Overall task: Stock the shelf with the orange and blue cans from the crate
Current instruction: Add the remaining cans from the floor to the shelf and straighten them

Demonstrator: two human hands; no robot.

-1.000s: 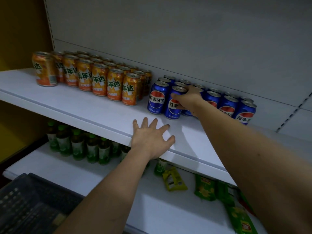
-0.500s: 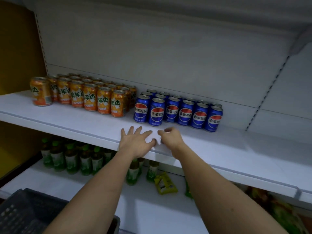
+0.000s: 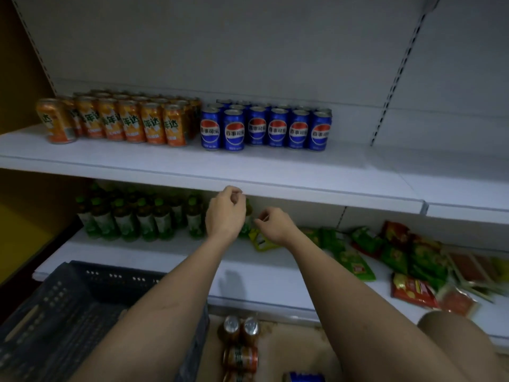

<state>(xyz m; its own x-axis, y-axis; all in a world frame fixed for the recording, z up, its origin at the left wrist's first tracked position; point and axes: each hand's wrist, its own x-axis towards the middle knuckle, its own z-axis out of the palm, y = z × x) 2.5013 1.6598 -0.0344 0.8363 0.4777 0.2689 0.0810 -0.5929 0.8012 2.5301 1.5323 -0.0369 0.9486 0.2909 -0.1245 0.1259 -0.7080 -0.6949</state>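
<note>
Several orange cans (image 3: 118, 121) stand in rows on the left of the white upper shelf (image 3: 248, 172). Directly to their right stand several blue cans (image 3: 265, 128). My left hand (image 3: 224, 213) hangs in the air just below the shelf's front edge, fingers loosely curled, holding nothing. My right hand (image 3: 272, 224) is beside it, a little lower, also loosely curled and empty. The dark plastic crate (image 3: 68, 307) sits at the lower left. On the floor near my legs are a few orange cans (image 3: 239, 340) and one blue can (image 3: 303, 377).
Green bottles (image 3: 132, 219) line the left of the lower shelf (image 3: 264, 277). Green and red snack packets (image 3: 407, 260) lie scattered on its right. My knee (image 3: 457, 337) shows at the lower right. A yellow wall (image 3: 22, 64) borders the left.
Both hands have come off the upper shelf and dropped below its front edge. The camera has pulled back and tilted down, bringing the lower shelf, crate and floor cans into view.
</note>
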